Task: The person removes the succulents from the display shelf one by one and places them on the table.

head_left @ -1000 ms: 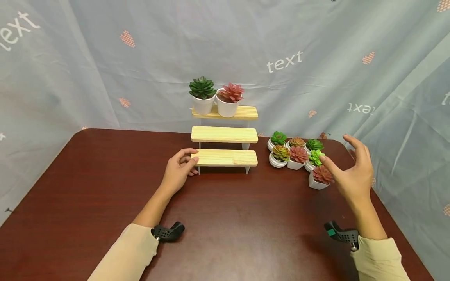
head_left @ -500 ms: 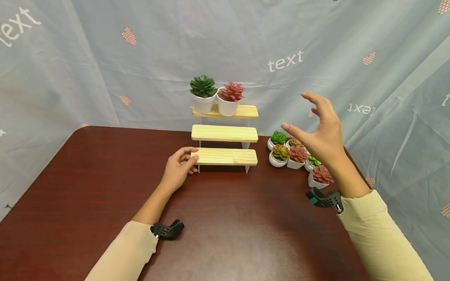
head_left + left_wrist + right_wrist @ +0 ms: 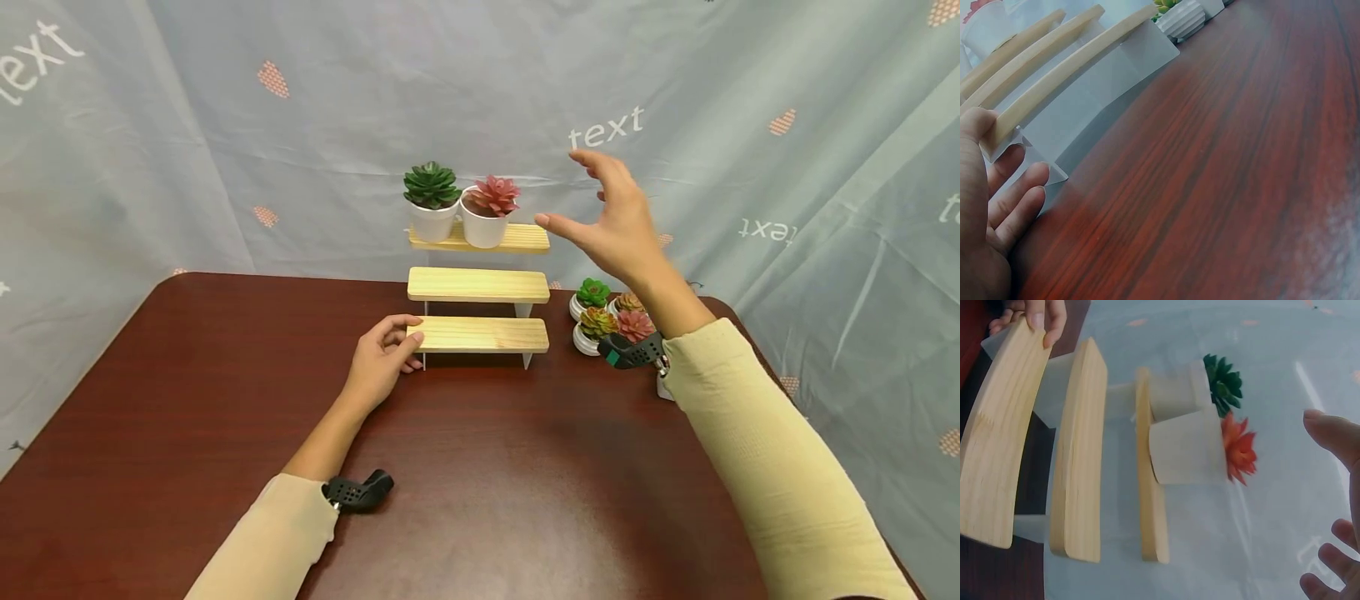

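Observation:
A three-tier wooden plant stand (image 3: 480,287) rises at the back middle of the table. My left hand (image 3: 381,360) pinches the left end of its lowest board, thumb on top; the left wrist view shows the other fingers (image 3: 1019,209) beneath. On the top board are a dark green succulent (image 3: 432,200) in a white pot and, right of it, a red succulent (image 3: 491,210) in a white pot that leans. My right hand (image 3: 611,217) hovers right of the top board, thumb and fingers spread wide, holding nothing. It is apart from the red succulent's pot.
Several small potted succulents (image 3: 597,323) cluster on the table to the right of the stand, partly hidden behind my right forearm. The brown table (image 3: 480,467) stretches in front. A grey-blue curtain (image 3: 337,125) hangs behind.
My right hand has moved left and up, from beside the small succulents to near the top board, its fingers still spread. The left hand has stayed on the lowest board.

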{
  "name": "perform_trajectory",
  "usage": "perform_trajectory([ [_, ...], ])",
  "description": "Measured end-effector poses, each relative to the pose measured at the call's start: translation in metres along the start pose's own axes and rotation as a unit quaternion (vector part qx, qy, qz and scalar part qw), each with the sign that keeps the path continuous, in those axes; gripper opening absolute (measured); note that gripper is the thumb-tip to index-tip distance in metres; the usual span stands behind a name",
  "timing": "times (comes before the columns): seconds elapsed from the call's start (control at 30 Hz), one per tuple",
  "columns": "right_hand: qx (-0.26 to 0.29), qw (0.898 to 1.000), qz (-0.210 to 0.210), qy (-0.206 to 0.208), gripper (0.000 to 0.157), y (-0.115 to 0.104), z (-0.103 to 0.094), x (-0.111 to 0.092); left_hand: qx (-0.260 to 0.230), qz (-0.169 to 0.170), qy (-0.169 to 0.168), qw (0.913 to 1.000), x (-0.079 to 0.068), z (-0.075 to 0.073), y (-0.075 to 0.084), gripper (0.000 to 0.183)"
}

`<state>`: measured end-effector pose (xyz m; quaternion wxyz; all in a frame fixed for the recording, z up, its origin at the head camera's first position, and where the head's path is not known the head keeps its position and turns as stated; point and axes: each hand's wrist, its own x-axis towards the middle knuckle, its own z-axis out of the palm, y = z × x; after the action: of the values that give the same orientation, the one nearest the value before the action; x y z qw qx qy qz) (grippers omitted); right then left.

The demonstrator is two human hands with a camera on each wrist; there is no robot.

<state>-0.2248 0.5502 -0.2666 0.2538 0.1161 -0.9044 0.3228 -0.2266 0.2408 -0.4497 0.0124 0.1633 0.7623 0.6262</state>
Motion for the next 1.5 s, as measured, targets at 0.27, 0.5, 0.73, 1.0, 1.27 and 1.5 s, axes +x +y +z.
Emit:
perform_trajectory([
  [0.27, -0.032, 0.998, 0.001, -0.058, 0.086, -0.003, 0.03, 0.019, -0.003, 0.015, 0.01, 0.9998, 0.009, 0.001, -0.027, 0.032],
  [0.5, -0.042, 0.995, 0.006, -0.09, 0.087, -0.009, 0.05, 0.028, -0.008, 0.018, 0.009, 0.9998, 0.009, 0.001, -0.028, 0.03],
  [0.73, -0.022, 0.995, 0.021, -0.094, 0.086, -0.01, 0.066, 0.032, -0.008, 0.02, 0.009, 0.9997, 0.007, 0.0, -0.027, 0.031],
  [1.0, -0.004, 0.996, 0.026, -0.085, 0.079, -0.006, 0.08, 0.034, -0.007, 0.017, 0.009, 0.9998, 0.007, 0.001, -0.025, 0.03],
  [1.27, 0.021, 0.997, 0.035, -0.065, 0.071, -0.005, 0.09, 0.033, -0.002, 0.017, 0.006, 0.9998, 0.007, 0.0, -0.025, 0.033],
  [1.5, 0.054, 0.995, 0.062, -0.058, 0.067, -0.006, 0.097, 0.033, -0.007, 0.014, 0.006, 0.9999, 0.007, 0.0, -0.025, 0.031],
])
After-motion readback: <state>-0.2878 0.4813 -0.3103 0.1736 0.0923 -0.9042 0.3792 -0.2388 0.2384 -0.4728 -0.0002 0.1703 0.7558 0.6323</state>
